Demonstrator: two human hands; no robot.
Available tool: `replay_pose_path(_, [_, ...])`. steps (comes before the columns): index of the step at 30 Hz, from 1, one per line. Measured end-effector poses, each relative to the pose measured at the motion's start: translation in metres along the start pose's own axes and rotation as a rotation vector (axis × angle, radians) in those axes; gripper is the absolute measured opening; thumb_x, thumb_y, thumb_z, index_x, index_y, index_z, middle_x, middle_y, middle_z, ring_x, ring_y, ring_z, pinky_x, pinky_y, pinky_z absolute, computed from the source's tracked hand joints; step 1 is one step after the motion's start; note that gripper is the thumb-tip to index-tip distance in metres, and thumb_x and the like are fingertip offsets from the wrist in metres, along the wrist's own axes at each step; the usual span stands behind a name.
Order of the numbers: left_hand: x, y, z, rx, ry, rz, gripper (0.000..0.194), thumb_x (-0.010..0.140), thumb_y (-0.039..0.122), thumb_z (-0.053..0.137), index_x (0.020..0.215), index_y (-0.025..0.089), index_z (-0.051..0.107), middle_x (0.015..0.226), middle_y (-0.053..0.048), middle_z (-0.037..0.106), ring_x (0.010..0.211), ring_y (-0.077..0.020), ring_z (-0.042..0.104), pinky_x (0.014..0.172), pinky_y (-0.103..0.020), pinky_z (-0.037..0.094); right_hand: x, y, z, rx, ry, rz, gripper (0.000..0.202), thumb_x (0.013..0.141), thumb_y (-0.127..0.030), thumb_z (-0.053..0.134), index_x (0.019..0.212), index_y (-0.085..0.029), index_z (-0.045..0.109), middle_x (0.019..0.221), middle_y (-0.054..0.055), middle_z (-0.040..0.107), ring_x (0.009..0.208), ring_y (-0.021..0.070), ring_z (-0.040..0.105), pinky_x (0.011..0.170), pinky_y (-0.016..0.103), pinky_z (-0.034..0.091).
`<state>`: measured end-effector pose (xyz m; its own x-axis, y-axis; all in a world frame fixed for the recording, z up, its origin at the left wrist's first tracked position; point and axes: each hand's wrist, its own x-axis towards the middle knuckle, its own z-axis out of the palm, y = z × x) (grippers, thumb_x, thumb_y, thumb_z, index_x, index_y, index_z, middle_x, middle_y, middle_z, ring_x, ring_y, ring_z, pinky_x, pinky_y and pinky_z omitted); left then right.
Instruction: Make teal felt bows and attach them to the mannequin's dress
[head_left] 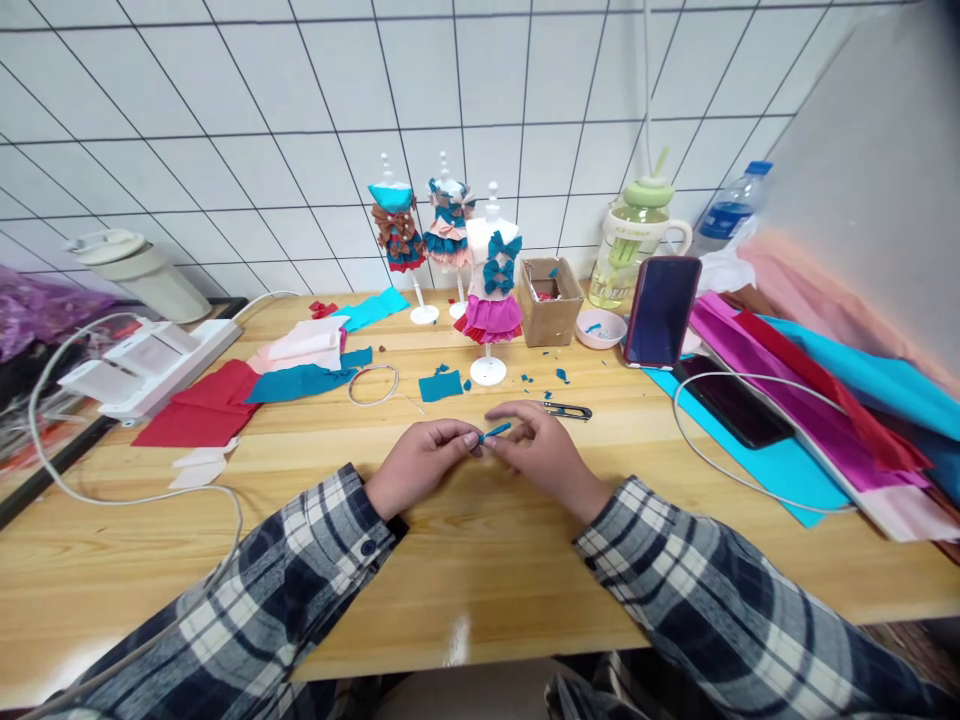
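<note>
Above the pale wooden desk [480, 570], a small, narrow strip of crinkled dark-teal material [498, 430] is pinched at its near end by the fingers of the left hand [420, 462]; the right hand [551, 458] curves its fingers about the strip, though whether they grip it I cannot tell. From the strip, a flat dark-teal rectangle [441, 387] lies near at ten o'clock, black-handled metal snips [574, 411] between two and three, and a white miniature dress form in magenta ruffles [489, 315] stands at twelve.
</note>
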<state>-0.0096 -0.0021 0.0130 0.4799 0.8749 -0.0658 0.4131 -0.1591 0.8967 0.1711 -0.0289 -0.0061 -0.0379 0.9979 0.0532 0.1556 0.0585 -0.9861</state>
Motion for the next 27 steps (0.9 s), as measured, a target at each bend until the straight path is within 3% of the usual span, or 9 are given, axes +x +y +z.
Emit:
replay_pose_path(2, [0.0,0.0,-0.001,0.026,-0.015,0.004,0.034,0.085,0.045,0.052,0.082,0.015,0.07,0.082,-0.004,0.072,0.079,-0.0184,0.064,0.077,-0.028,0.05,0.002,0.001,-0.002,-0.093,-0.012,-0.114,0.014,0.071,-0.031,0.069,0.081,-0.021,0.069,0.102,0.006,0.059,0.067,0.0121,0.055,0.063,0.03,0.05])
replay_pose_path(4, [-0.001,0.001,-0.001,0.071,-0.011,0.004,0.037,0.087,0.046,0.049,0.08,0.015,0.069,0.077,-0.004,0.071,0.074,-0.0175,0.063,0.074,-0.028,0.049,0.003,0.001,-0.003,-0.157,-0.001,-0.176,0.011,0.071,-0.029,0.069,0.078,-0.021,0.069,0.094,0.005,0.061,0.071,0.0146,0.055,0.07,0.032,0.048])
replay_pose_path(9, [-0.002,0.002,-0.002,0.168,0.089,0.083,0.033,0.078,0.045,0.061,0.098,0.018,0.067,0.097,-0.006,0.071,0.089,-0.0215,0.064,0.081,-0.032,0.049,0.003,0.0,-0.004,-0.182,0.051,-0.162,0.014,0.072,-0.032,0.068,0.08,-0.021,0.066,0.086,0.004,0.057,0.066,0.0147,0.049,0.061,0.029,0.044])
replay_pose_path(13, [-0.002,0.003,-0.002,0.209,0.105,0.118,0.023,0.08,0.039,0.058,0.083,0.019,0.068,0.085,-0.004,0.071,0.081,-0.0193,0.064,0.077,-0.03,0.048,0.004,0.002,-0.004,-0.193,0.013,-0.164,0.015,0.073,-0.034,0.067,0.075,-0.02,0.065,0.086,0.005,0.057,0.066,0.0145,0.05,0.059,0.028,0.042])
replay_pose_path(17, [-0.002,0.001,-0.003,0.117,0.032,0.061,0.026,0.082,0.04,0.056,0.077,0.016,0.066,0.076,-0.002,0.067,0.073,-0.0164,0.059,0.07,-0.026,0.047,0.006,0.005,-0.007,-0.223,-0.06,-0.162,0.02,0.073,-0.038,0.069,0.082,-0.02,0.065,0.078,0.002,0.056,0.062,0.013,0.049,0.059,0.027,0.041])
replay_pose_path(19, [-0.001,0.0,-0.005,0.055,-0.007,0.048,0.028,0.081,0.041,0.055,0.075,0.015,0.064,0.072,-0.001,0.064,0.069,-0.0149,0.056,0.066,-0.024,0.045,0.006,0.004,-0.009,-0.141,-0.123,-0.097,0.033,0.073,-0.036,0.068,0.103,-0.022,0.063,0.086,0.002,0.059,0.059,0.0106,0.049,0.057,0.026,0.042])
replay_pose_path(22, [-0.001,-0.003,-0.008,-0.008,-0.032,0.032,0.028,0.081,0.041,0.054,0.073,0.015,0.062,0.068,0.0,0.06,0.064,-0.0129,0.052,0.062,-0.023,0.043,0.002,-0.001,-0.012,0.001,-0.214,-0.072,0.06,0.076,-0.032,0.066,0.132,-0.029,0.045,0.111,0.005,0.058,0.062,0.0095,0.052,0.053,0.022,0.044])
replay_pose_path(24, [0.0,-0.005,-0.008,-0.016,-0.035,0.018,0.028,0.081,0.04,0.054,0.073,0.014,0.061,0.066,0.0,0.059,0.062,-0.0123,0.05,0.059,-0.023,0.042,0.0,-0.005,-0.013,0.019,-0.22,-0.11,0.067,0.074,-0.031,0.067,0.136,-0.031,0.04,0.123,0.007,0.055,0.075,0.0129,0.055,0.051,0.02,0.045])
replay_pose_path(27, [0.0,-0.006,-0.006,0.017,-0.021,0.027,0.027,0.081,0.039,0.055,0.073,0.015,0.062,0.067,-0.001,0.059,0.064,-0.0131,0.051,0.06,-0.023,0.043,-0.002,-0.005,-0.011,0.005,-0.188,-0.11,0.058,0.075,-0.031,0.066,0.129,-0.029,0.049,0.128,0.007,0.053,0.09,0.0178,0.055,0.054,0.02,0.047])
